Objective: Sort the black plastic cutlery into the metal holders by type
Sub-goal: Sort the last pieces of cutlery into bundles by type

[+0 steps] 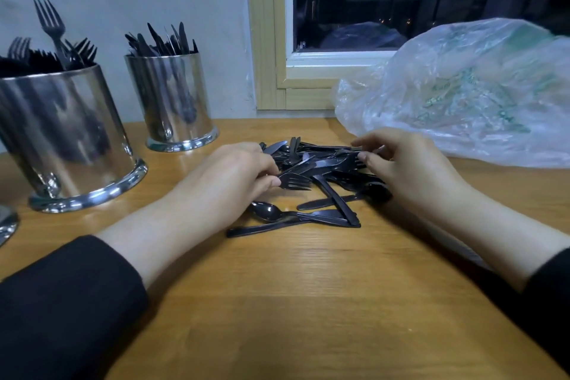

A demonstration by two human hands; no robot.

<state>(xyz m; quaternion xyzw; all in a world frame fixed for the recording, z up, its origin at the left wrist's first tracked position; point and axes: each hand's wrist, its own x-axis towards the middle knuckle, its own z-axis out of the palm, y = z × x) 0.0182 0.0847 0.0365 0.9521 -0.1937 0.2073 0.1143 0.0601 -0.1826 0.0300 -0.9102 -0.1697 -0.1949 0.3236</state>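
A heap of black plastic cutlery lies on the wooden table, with knives, forks and a spoon mixed together. My left hand pinches a black fork at the heap's left side. On the right side, my right hand pinches a piece of cutlery between thumb and fingers; its type is hidden in the pile. At the left stands a shiny metal holder filled with forks. A second metal holder behind it carries knives.
A crumpled clear plastic bag lies at the back right, just beyond my right hand. The edge of a third metal holder shows at the far left. A wall and a wood-framed window close off the table's back.
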